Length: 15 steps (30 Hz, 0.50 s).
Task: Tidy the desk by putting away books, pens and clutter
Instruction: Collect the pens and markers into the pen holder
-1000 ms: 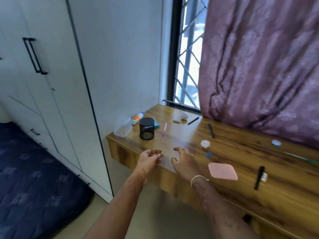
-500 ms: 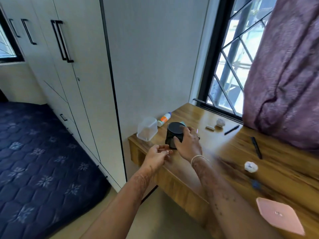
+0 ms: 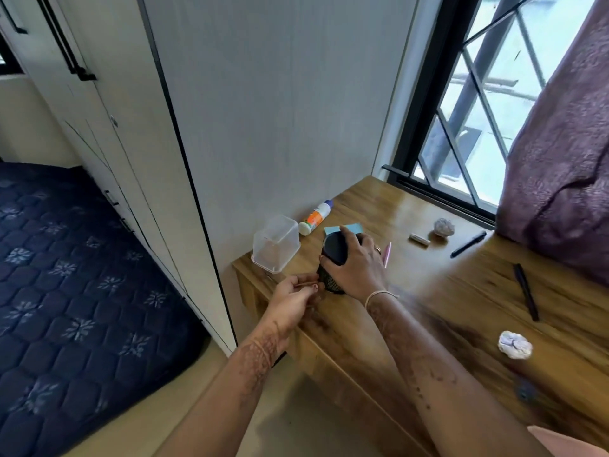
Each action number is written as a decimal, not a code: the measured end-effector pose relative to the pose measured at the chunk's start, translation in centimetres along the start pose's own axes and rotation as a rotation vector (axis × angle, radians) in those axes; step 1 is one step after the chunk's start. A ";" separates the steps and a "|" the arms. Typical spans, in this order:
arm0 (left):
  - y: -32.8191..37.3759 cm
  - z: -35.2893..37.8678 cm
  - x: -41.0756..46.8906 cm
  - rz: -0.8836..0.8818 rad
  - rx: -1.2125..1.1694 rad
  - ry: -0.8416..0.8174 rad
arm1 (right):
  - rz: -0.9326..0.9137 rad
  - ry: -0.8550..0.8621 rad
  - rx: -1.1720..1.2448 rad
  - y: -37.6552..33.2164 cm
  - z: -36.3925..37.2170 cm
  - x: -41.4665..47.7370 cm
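Observation:
My right hand (image 3: pixel 357 270) grips a black mesh pen cup (image 3: pixel 332 263) near the left end of the wooden desk (image 3: pixel 445 291), and the cup tilts toward me. Beside the cup's base, my left hand (image 3: pixel 295 300) pinches a thin, small stick-like item (image 3: pixel 304 285) between its fingertips. A pink pen (image 3: pixel 388 254) lies just right of my right hand. Two black pens (image 3: pixel 468 244) (image 3: pixel 526 291) lie farther right. Blue sticky notes (image 3: pixel 342 228) peek out behind the cup.
A clear plastic box (image 3: pixel 276 247) stands upside down at the desk's left corner, with a glue bottle (image 3: pixel 314 218) lying behind it. Crumpled paper balls (image 3: pixel 444 227) (image 3: pixel 514 344) and a small eraser (image 3: pixel 419 239) lie on the desk. Wardrobe and mattress are to the left, window and curtain at the back right.
My right hand went from resting flat on the desk to the black cup and closed around it, tipping it. My left hand stayed pinched by the desk edge. The view came closer and turned left.

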<state>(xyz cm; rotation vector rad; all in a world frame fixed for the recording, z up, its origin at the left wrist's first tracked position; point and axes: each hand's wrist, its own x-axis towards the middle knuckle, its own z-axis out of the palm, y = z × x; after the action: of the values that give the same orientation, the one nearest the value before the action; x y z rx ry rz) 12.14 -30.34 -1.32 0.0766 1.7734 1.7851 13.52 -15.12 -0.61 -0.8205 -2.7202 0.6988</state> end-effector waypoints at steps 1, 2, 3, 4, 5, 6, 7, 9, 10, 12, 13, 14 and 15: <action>-0.1 0.0 0.2 -0.002 -0.007 -0.002 | 0.013 0.020 0.005 0.0 0.0 0.0; -0.1 0.1 0.4 -0.009 -0.014 -0.011 | 0.042 0.049 0.022 0.0 0.0 0.1; -0.1 0.2 0.7 -0.019 -0.023 -0.021 | 0.079 0.084 0.066 0.0 -0.1 0.2; -0.1 0.3 1.0 -0.027 -0.026 -0.034 | 0.121 0.121 0.144 0.1 -0.2 0.4; 0.0 0.4 1.2 -0.027 -0.023 -0.049 | 0.169 0.163 0.241 0.2 -0.2 0.6; 0.0 0.5 1.4 -0.024 -0.012 -0.065 | 0.225 0.192 0.350 0.5 0.0 0.9; 0.2 0.6 1.5 -0.019 0.004 -0.087 | 0.293 0.214 0.477 0.7 0.1 1.1; 0.7 0.9 1.9 -0.006 0.058 -0.109 | 0.460 0.232 0.805 1.0 0.4 1.6; 1.0 1.0 2.2 0.004 0.098 -0.111 | 0.544 0.223 0.991 1.1 0.5 1.6; 1.8 1.2 2.9 0.039 0.182 -0.116 | 0.642 0.149 1.364 1.2 0.5 1.2; 2.2 1.4 3.3 0.063 0.218 -0.126 | 0.657 0.107 1.525 1.2 0.6 1.0; 2.5 1.7 3.9 0.090 0.244 -0.150 | 0.663 0.064 1.663 1.3 0.7 0.7; 2.8 2.0 4.4 0.115 0.245 -0.185 | 0.650 0.013 1.781 1.3 0.8 0.4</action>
<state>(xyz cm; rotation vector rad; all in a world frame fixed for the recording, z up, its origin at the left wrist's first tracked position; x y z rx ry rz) 8.39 -26.31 -0.21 0.4373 1.8737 1.5731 13.53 -14.24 -1.88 -0.9415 -0.7765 2.4194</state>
